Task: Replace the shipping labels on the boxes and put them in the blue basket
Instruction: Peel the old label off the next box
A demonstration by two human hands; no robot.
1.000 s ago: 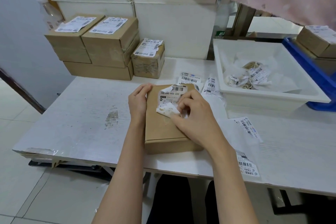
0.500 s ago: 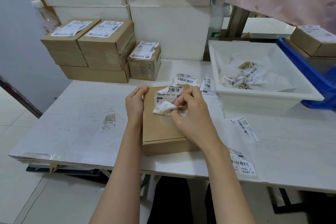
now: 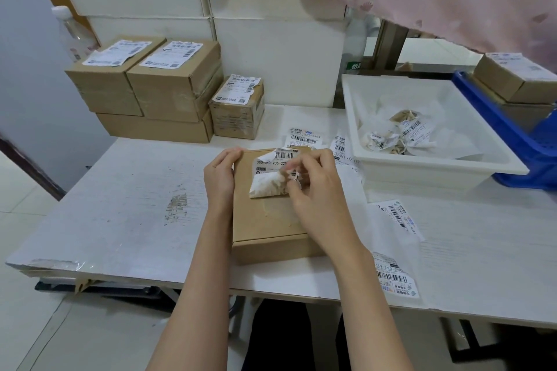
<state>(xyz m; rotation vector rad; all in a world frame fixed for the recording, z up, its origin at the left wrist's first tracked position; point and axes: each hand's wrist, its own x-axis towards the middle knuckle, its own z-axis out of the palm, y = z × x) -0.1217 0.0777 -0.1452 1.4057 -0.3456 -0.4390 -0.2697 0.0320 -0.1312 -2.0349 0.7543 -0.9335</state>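
The left hand [image 3: 221, 173] is gripping the far left edge of the box [image 3: 268, 214] on the table while the right hand [image 3: 313, 187] is pinching the half-peeled label [image 3: 271, 178] above it, which probably is needing a slow, low pull to avoid tearing.

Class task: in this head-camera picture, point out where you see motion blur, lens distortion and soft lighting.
Head view: right hand fingers smear at the half-peeled white label; the white table edge bows, wide-angle; light is even, shadows faint.
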